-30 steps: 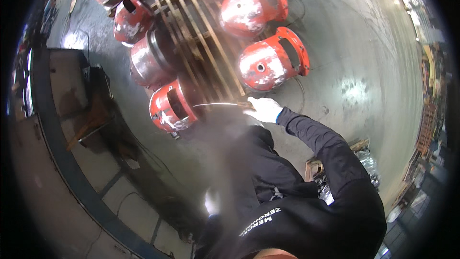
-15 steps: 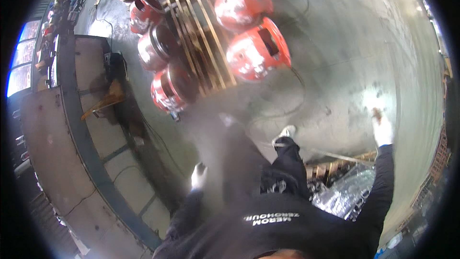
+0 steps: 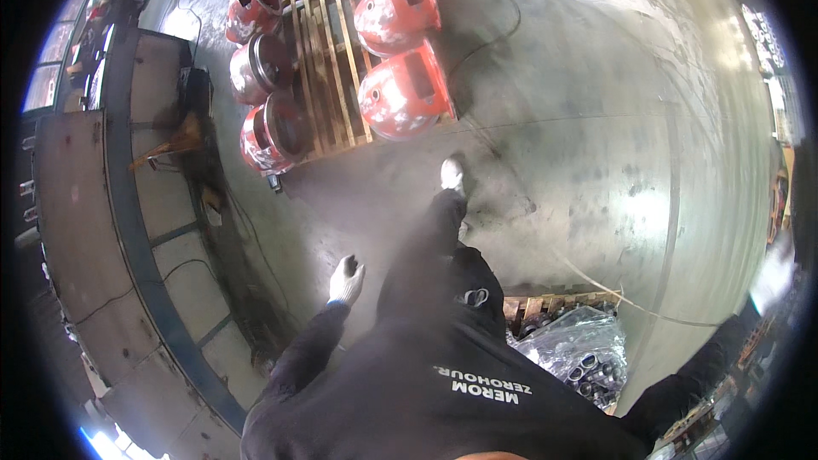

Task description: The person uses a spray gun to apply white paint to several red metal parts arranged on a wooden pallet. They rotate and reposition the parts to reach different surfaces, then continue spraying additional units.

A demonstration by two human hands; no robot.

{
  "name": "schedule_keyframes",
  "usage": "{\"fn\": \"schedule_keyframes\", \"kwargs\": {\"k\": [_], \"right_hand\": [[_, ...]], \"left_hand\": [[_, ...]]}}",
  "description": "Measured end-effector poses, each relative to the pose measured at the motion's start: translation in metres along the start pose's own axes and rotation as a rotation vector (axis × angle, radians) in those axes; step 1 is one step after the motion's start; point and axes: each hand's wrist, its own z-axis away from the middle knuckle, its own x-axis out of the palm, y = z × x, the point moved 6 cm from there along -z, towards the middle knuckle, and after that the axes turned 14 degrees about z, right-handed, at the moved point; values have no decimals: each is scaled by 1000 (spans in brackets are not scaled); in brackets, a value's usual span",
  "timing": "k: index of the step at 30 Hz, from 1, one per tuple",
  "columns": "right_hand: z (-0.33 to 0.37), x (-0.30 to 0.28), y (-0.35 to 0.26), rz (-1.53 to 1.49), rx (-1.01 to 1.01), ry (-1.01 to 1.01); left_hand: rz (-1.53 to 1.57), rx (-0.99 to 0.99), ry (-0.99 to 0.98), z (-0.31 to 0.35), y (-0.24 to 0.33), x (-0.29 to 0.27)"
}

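My left hand (image 3: 346, 279), in a white glove, hangs low over the floor beside my left thigh. Its fingers are loosely bent, with the thumb apart from them and nothing visible in it. My right hand (image 3: 774, 277), also white-gloved, is stretched far out to the right rim and smeared by motion, so its fingers cannot be made out. Ahead, a wooden pallet (image 3: 326, 60) bears several red, patchy rounded metal housings, among them a large one (image 3: 400, 98) at its near right corner. Neither hand touches them.
A long metal-topped bench (image 3: 85, 230) runs down the left side. By my right leg sits a pallet load of metal parts under clear plastic wrap (image 3: 579, 341). A thin hose (image 3: 596, 283) trails across the concrete floor (image 3: 588, 179), toward my right arm.
My right hand has swung outward to the right rim. My left hand has shifted slightly forward. The pallet has moved left in the view, and a foot has stepped ahead.
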Motion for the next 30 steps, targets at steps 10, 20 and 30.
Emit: {"fn": "schedule_keyframes", "kwargs": {"k": [10,20,30], "right_hand": [[205,251,-544,-855,-379,-1120],[138,315,-734,-1359,-43,-1449],[179,345,-823,-1429,-716,-1709]], "left_hand": [[28,145,-77,-177,135,148],[-202,192,32,-367,311,238],[315,63,64,-451,329,268]]}}
